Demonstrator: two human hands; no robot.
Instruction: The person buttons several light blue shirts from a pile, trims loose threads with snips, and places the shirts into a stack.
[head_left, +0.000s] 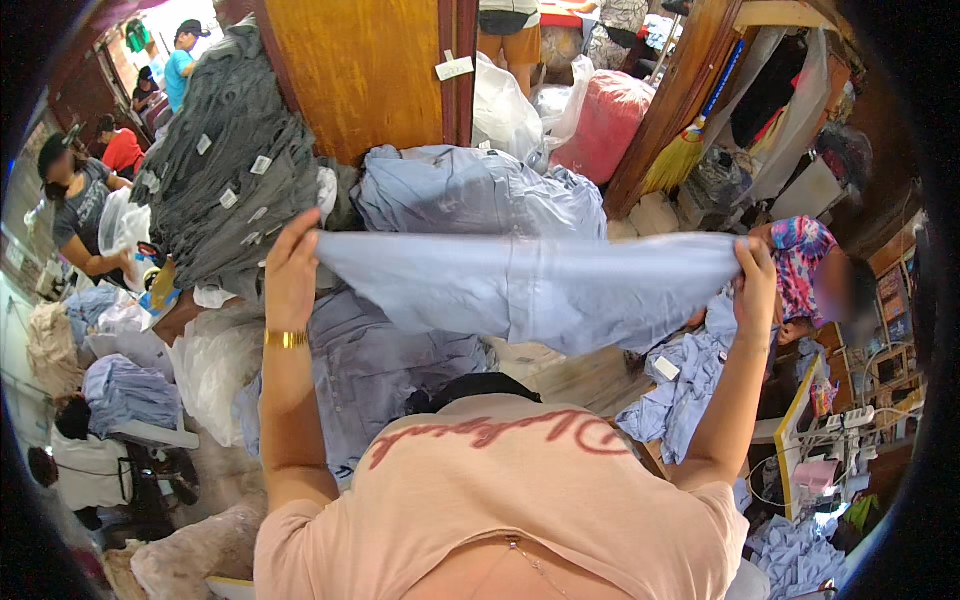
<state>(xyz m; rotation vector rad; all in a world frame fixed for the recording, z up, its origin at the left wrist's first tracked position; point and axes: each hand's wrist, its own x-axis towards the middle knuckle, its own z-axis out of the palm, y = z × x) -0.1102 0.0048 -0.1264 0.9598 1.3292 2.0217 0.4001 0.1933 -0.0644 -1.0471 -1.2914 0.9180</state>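
- A person in a pink top holds a light blue garment (530,290) stretched wide at chest height, above a heap of blue garments (370,370) lying in front of them.
- The left hand (292,268), a gold bracelet (286,339) at its wrist, has its fingers closed on the cloth's left edge; the right hand (755,282) pinches the right edge in the same way.
- The step in hand looks like spreading the piece flat for checking or folding; any next move would call for even tension at both ends.
- Beyond the stretched cloth rise a second blue pile (470,190) and a stack of grey garments (230,170); other workers sit to either side.
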